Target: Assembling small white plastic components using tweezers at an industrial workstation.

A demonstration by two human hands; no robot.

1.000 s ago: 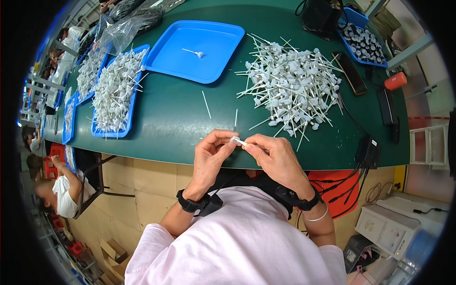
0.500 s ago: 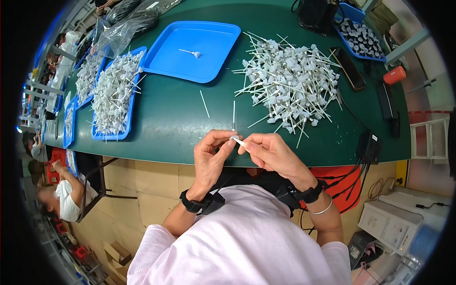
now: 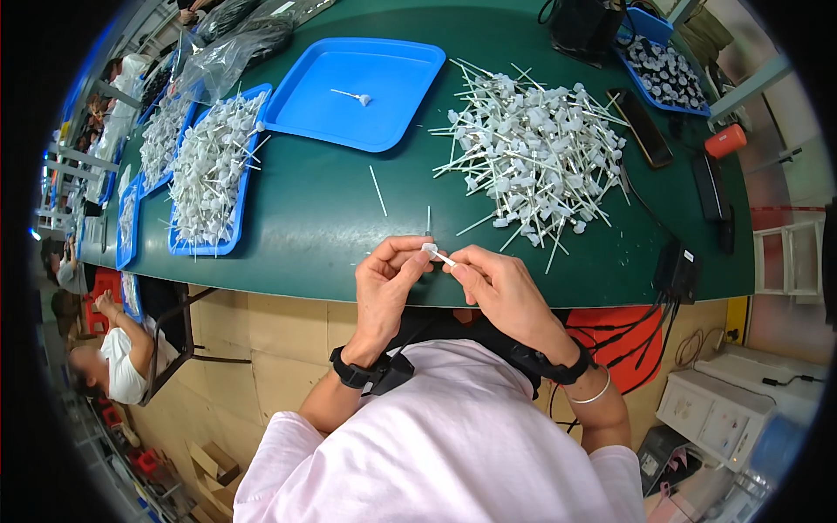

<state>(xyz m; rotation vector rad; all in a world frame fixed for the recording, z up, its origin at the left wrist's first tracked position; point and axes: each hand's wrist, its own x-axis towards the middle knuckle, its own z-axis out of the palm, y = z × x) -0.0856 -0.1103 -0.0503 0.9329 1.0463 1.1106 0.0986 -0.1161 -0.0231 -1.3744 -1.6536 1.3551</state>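
My left hand (image 3: pixel 390 281) pinches a small white plastic cap (image 3: pixel 429 249) at the near edge of the green table (image 3: pixel 314 218). My right hand (image 3: pixel 495 288) holds a thin white stick (image 3: pixel 445 259) whose end meets that cap. Both hands are close together, fingertips almost touching. Beyond them lies a big heap of white stick-and-cap parts (image 3: pixel 534 157). A blue tray (image 3: pixel 354 92) farther back holds a single finished piece (image 3: pixel 353 96). Two loose sticks (image 3: pixel 377 191) lie on the table between tray and hands.
Blue trays full of white parts (image 3: pixel 209 170) stand at the left, with clear bags (image 3: pixel 235 39) behind. A blue bin of small caps (image 3: pixel 664 70), an orange cylinder (image 3: pixel 725 140), dark devices and cables (image 3: pixel 676 270) sit at the right. Another person (image 3: pixel 109 357) sits lower left.
The hands stay together at the table edge; the cap and stick have shifted slightly between the fingers. The camera view has moved a little.
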